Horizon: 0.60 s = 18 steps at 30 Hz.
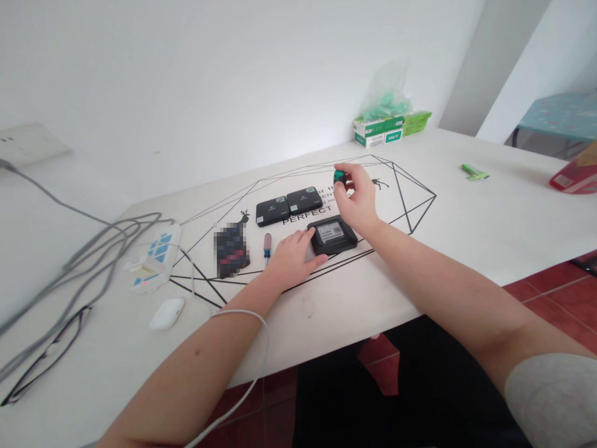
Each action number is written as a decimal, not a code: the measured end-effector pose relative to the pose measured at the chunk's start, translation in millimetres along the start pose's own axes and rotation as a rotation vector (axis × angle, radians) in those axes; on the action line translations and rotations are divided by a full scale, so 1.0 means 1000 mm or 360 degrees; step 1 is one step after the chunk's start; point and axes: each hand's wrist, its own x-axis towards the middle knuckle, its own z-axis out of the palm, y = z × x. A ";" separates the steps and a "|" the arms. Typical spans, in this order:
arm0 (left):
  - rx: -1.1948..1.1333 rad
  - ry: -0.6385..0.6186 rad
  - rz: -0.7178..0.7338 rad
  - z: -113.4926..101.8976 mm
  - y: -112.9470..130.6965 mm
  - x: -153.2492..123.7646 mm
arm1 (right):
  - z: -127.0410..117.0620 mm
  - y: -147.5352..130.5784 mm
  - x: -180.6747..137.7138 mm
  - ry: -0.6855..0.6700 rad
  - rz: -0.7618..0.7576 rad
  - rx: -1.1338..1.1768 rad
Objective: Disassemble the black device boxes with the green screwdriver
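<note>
My left hand (293,258) lies on the white table (466,230), its fingers pressed against the left edge of a small black device (332,235) that lies label side up. Just above that device, my right hand (357,199) is closed in a pinch on a green-handled screwdriver (339,177) held upright. Two more black devices (289,206) sit side by side behind. A small screwdriver with a red and blue handle (267,245) rests on the table left of my left hand.
A blurred dark object (231,251), a white power strip (153,261) with grey cables, a white earbud case (167,313) and glasses (46,358) lie at left. Green and white boxes (380,129) stand at the back. A green item (474,172) and a red packet (576,177) lie at right.
</note>
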 end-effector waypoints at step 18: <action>0.0006 0.0002 0.0004 0.000 0.000 0.001 | 0.000 0.000 0.001 0.0055 -0.0018 -0.0009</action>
